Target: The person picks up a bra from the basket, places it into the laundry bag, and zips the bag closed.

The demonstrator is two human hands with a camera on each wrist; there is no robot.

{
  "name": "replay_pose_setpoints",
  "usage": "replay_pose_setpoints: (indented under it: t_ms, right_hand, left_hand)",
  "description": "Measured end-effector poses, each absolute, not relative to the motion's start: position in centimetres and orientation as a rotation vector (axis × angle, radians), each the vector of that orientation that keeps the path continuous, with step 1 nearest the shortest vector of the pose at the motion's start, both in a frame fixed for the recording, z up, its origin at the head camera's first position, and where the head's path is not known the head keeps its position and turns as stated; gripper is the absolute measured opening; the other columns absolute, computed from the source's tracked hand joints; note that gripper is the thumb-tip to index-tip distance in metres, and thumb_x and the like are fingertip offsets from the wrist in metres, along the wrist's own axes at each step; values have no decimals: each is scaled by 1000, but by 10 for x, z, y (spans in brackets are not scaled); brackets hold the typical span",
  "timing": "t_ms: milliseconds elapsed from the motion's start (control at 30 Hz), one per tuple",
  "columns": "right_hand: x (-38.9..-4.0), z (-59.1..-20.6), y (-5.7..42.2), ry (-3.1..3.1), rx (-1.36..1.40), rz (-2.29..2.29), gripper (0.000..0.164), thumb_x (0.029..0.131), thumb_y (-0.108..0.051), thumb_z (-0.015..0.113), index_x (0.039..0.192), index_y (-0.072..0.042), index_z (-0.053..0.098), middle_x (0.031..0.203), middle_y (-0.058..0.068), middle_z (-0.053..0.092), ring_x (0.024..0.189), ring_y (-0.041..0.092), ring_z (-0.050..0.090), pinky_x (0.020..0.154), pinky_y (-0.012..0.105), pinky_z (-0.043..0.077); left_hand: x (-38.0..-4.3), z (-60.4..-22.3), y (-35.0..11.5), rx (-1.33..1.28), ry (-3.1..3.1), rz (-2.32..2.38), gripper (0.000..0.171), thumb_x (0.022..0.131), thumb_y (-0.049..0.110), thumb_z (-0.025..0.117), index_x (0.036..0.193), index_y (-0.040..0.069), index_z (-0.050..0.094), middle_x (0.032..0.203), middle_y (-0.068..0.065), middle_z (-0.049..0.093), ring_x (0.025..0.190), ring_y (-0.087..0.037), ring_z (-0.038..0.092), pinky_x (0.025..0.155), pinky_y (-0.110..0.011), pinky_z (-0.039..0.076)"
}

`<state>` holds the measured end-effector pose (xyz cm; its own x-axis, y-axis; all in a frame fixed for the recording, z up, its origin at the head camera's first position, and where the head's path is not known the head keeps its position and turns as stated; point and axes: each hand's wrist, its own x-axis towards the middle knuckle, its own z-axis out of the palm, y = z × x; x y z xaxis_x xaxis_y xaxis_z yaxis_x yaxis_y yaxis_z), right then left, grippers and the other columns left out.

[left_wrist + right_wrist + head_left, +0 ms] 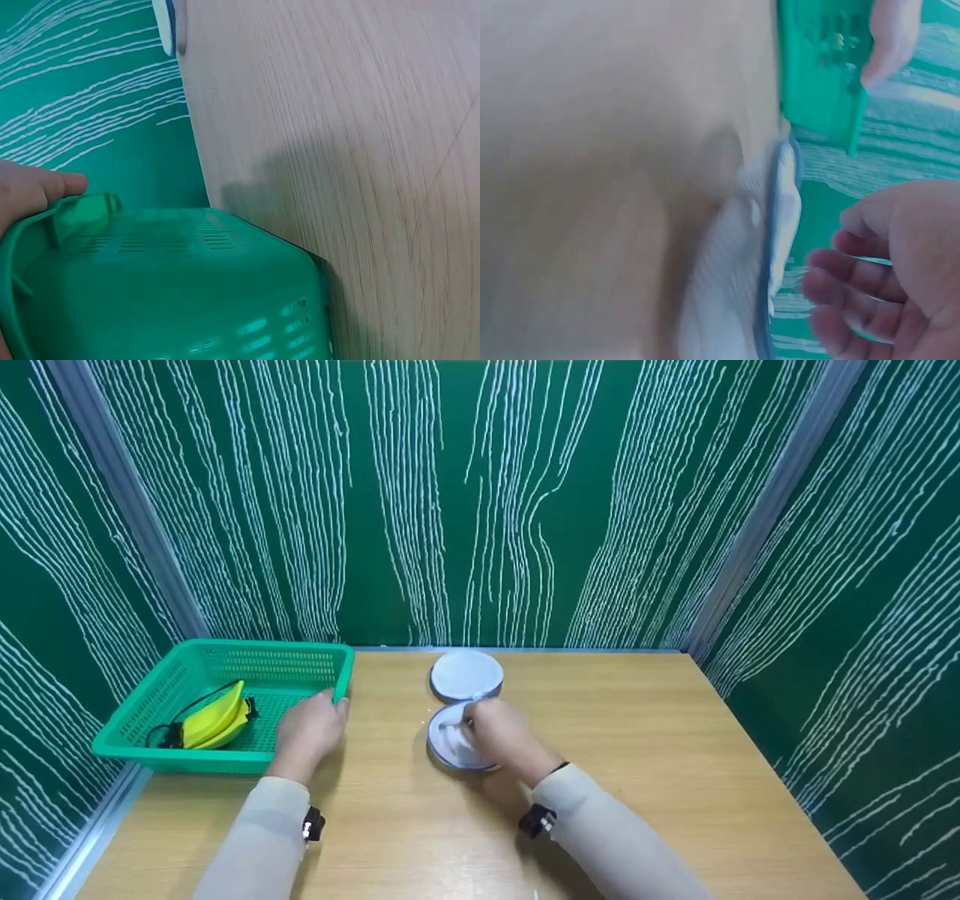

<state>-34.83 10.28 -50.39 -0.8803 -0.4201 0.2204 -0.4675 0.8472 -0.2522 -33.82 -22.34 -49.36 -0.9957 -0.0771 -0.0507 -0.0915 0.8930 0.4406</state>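
My left hand (311,729) grips the right-hand rim of a green perforated plastic basket (270,646); the left wrist view shows the thumb along the rim. Inside the basket lies a yellow, banana-shaped thing (214,720) with black ends and a black cord. Over the near half of an opened round case (444,737), whitish with a dark blue edge, is my right hand (504,733). Its fingers are loosely bent with nothing between them in the right wrist view, beside the case's blue edge. The far half (466,675) lies flat behind it.
Everything stands on a wooden table (637,720). Green panels (585,405) with white wavy lines enclose it at the back and both sides, joined by metal posts (772,495). The basket reaches over the table's left edge.
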Motion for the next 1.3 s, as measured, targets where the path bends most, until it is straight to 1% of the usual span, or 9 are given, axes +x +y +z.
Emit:
replay_pose_setpoints:
  t_ms: [167,433,633,733,867,967,1033,1133,1300]
  right_hand:
    - [-364,-498,127,-2859,505,570,15,107,-15,76,104,-3,84,98,12,84,88,27,80,78,43,68]
    - [-374,-508,155,-2981,244,601,29,109,-26,76,89,-6,75,80,6,70,68,21,62,59,33,51]
    - [-379,-510,162,-3057,158,702,33,109,-32,76,87,-8,74,79,5,68,67,20,62,57,30,48]
    - [-381,-509,164,-3075,136,744,33,109,-32,77,86,-8,74,80,6,68,68,21,62,58,30,49]
    - [-383,-509,164,-3105,111,782,30,109,-31,77,90,-7,75,82,7,69,71,21,64,58,30,50]
    - [-384,-509,163,-3120,98,786,29,109,-31,77,93,-7,76,84,8,70,72,21,65,60,30,51]
    - [-384,-510,163,-3125,92,786,28,109,-30,76,94,-7,77,86,8,70,74,22,66,60,30,52]
    - [-383,-511,163,-3128,91,785,27,110,-29,76,96,-6,78,87,9,71,74,22,67,61,31,53]
    - [-382,-511,164,-3111,116,780,26,109,-26,75,92,-6,77,81,5,66,71,20,64,59,30,50]
  left_hand:
    - [-342,-493,-224,-159,2999,738,65,123,42,38,173,1,42,176,-28,46,162,-56,44,132,-72,37]
    - [-342,-496,-228,-291,2966,904,73,121,53,40,169,-1,47,171,-29,52,157,-55,50,127,-72,43]
    - [-340,-485,-243,-418,3141,971,55,117,41,56,155,1,64,156,-31,63,143,-55,59,114,-71,53]
    - [-340,-480,-264,-496,3256,831,56,110,33,71,156,3,62,157,-34,55,145,-57,48,113,-75,49]
    - [-341,-477,-304,-571,3269,664,90,96,21,88,171,5,41,169,-44,30,160,-69,21,123,-92,25]
    - [-343,-477,-331,-579,3192,603,116,89,15,92,180,8,21,175,-50,9,162,-79,-6,117,-102,5]
    - [-344,-478,-344,-565,3132,547,122,88,13,91,181,7,13,175,-52,4,159,-82,-13,114,-103,6]
    - [-346,-480,-358,-536,3063,474,119,88,10,88,179,1,13,171,-55,8,156,-84,1,114,-102,20]
    - [-346,-484,-367,-497,2994,433,84,100,11,75,170,-7,32,154,-52,33,137,-74,39,104,-91,46]
